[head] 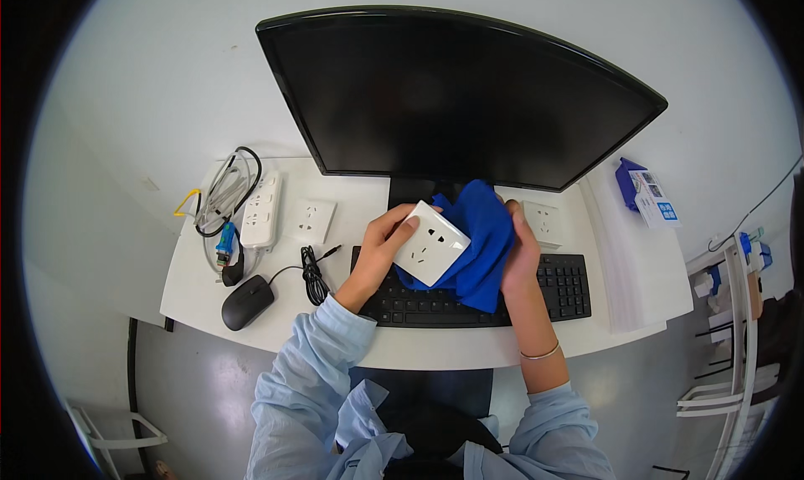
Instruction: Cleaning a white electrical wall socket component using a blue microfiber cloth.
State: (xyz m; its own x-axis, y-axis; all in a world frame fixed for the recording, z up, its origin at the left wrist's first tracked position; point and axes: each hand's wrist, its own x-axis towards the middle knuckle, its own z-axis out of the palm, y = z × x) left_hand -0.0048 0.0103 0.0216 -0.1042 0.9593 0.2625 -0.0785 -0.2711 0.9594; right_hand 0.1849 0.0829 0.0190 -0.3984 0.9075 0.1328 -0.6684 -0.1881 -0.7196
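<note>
My left hand grips a white wall socket plate by its upper left edge, thumb on the face. The plate is held tilted above the keyboard, its socket holes facing up. A blue cloth lies against the plate's right side and partly behind it. My right hand holds this cloth from the right; most of its fingers are hidden behind the fabric. Below both hands is a black keyboard, partly covered by the cloth and the hands.
A black monitor stands behind. To the left are a socket plate, a white power strip, coiled cables, a bundled black cable and a mouse. At right are another socket plate and a purple holder with a printed card.
</note>
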